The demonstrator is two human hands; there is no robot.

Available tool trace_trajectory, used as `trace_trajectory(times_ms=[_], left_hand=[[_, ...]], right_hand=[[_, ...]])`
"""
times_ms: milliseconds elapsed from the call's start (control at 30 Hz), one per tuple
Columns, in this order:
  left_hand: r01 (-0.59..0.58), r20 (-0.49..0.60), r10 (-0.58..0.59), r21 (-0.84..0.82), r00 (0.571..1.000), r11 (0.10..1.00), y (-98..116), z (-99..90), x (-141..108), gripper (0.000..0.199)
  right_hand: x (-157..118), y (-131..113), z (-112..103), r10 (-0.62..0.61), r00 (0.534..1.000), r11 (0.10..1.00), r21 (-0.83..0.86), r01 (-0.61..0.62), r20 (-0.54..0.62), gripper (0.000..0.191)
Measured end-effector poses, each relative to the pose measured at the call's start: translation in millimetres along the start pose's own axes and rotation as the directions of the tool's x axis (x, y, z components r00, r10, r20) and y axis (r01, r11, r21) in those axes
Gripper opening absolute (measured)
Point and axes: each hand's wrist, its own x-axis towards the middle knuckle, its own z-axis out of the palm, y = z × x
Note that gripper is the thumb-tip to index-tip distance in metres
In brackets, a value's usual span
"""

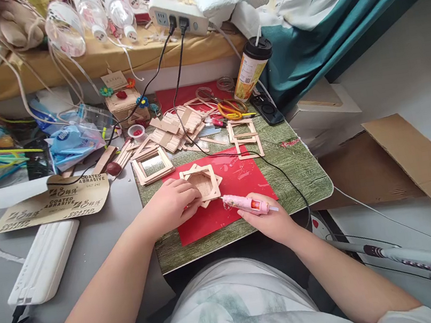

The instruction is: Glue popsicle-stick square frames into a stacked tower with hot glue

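A pair of bare hands meets over a red sheet point(240, 178) on the green wood-grain worktop point(296, 173), where a layered stick frame point(205, 183) sits near the sheet's left side, its square layers turned at angles to one another. The right hand point(271, 220) has its fingers wrapped around a pink glue gun point(246, 204), dark nozzle aimed at the frame's lower right corner; from where I stand, I cannot tell whether tip and wood touch.

Good work here, in this onlooker's judgement, calls for a small dab right where the layers cross, the tip lifted cleanly to avoid strings, and light pressure until the glue grips. The steadying fingers would do best well away from the hot nozzle and any fresh glue.

The left hand point(175, 202) comes in palm down, fingers curled and closed on the frame's left side, thumb low along its near edge. Both forearms angle inward from either side of the body, the right wrist low, the gun tilted slightly with its nozzle end farther from the wearer.
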Motion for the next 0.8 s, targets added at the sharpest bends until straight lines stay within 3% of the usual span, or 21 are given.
trace_trajectory(times_ms=[200, 433, 633, 800], left_hand=[[0.007, 0.003, -0.007, 0.021, 1.000, 1.000, 1, -0.2, -1, 0.018], [0.008, -0.010, -0.008, 0.018, 1.000, 1.000, 0, 2.3, -2, 0.015], [-0.013, -0.031, 0.014, 0.030, 0.999, 0.999, 1, -1.6, -2, 0.018], [0.047, -0.155, -0.035, 0.069, 0.987, 0.997, -2, -6.6, -5, 0.021]], right_hand=[[7, 24, -18, -0.032, 0.989, 0.999, -0.043, 0.026, -0.142, 0.016], [38, 24, -52, -0.100, 0.948, 0.986, -0.156, 0.054, -0.303, 0.021], [52, 40, -49, -0.090, 0.945, 0.990, -0.128, 0.052, -0.313, 0.029], [57, 46, -46, -0.120, 0.930, 0.984, -0.164, 0.065, -0.347, 0.031]])
